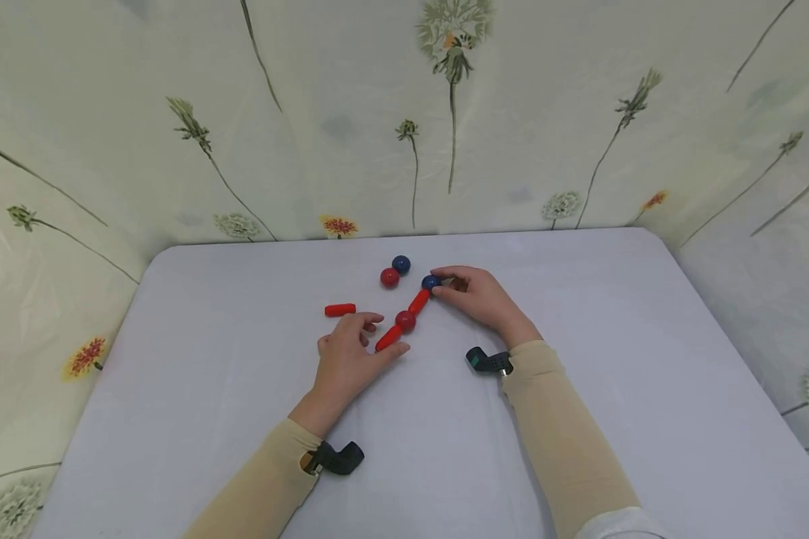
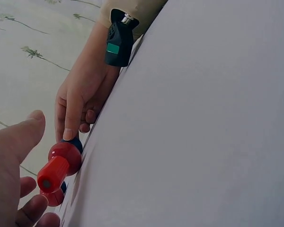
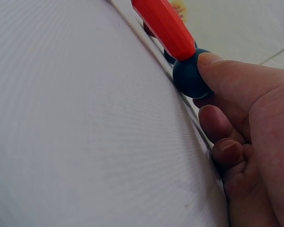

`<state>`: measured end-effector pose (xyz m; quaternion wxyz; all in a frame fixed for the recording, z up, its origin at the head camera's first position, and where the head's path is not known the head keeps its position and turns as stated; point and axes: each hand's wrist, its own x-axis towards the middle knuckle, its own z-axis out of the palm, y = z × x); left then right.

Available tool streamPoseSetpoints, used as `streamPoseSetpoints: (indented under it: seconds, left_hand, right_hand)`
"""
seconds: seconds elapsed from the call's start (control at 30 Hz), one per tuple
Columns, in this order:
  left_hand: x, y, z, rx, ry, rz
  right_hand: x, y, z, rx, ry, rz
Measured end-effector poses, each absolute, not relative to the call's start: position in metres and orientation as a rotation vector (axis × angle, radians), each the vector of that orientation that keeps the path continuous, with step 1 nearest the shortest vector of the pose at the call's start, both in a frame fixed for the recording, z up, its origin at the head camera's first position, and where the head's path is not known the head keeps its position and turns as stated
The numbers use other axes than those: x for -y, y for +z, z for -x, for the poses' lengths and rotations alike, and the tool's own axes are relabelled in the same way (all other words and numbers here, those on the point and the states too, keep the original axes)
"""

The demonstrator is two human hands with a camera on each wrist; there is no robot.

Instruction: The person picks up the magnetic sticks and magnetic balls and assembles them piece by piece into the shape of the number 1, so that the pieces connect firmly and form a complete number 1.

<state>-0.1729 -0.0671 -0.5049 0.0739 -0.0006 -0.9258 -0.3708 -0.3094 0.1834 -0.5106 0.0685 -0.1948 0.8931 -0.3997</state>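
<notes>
With the right hand (image 1: 477, 301), pinches the held blue ball (image 1: 431, 283) between thumb and index finger, at the far end of a slanting chain on the counter (image 1: 620, 322). From this ball toward the left hand (image 1: 349, 363), in order: far red stick (image 1: 419, 302), middle red ball (image 1: 406, 321), near red stick (image 1: 388, 338), each touching the next. Holds the left hand open about the near red stick, thumb to one side, fingers loosely bent to the other, gripping nothing.

In the left wrist view, sees the near red stick almost from its end, with a grey round spot there. Cannot see the far red stick in this view, hidden behind the middle red ball; sees only a part of the held blue ball.

In the right wrist view, finds the far red stick cut off by the top edge, and the tip of the index finger hidden behind the ball. Cannot make out well the dark shapes behind.

Just beside the left fingers, a loose red stick (image 1: 340, 309); cannot tell about contact. Farther back, a loose red ball (image 1: 389, 278) and a loose blue ball (image 1: 401, 264), seemingly touching. At the lower edge, beige sleeves (image 1: 569, 434), cut off.
</notes>
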Motion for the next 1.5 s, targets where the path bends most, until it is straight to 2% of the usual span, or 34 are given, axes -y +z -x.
streamPoseSetpoints:
  seconds: [0.43, 0.97, 1.5]
  left_hand:
    - [0.084, -0.494, 0.186, 2.684, -1.31, 0.052]
    - [0.108, -0.463, 0.234, 2.922, -1.228, 0.179]
    - [0.099, -0.451, 0.282, 3.186, -1.038, 0.296]
  right_hand:
    - [-0.186, -0.512, 0.312, -2.699, -1.21, 0.596]
    - [-0.185, -0.509, 0.312, -2.694, -1.216, 0.598]
    - [-0.185, -0.513, 0.31, -2.674, -1.234, 0.591]
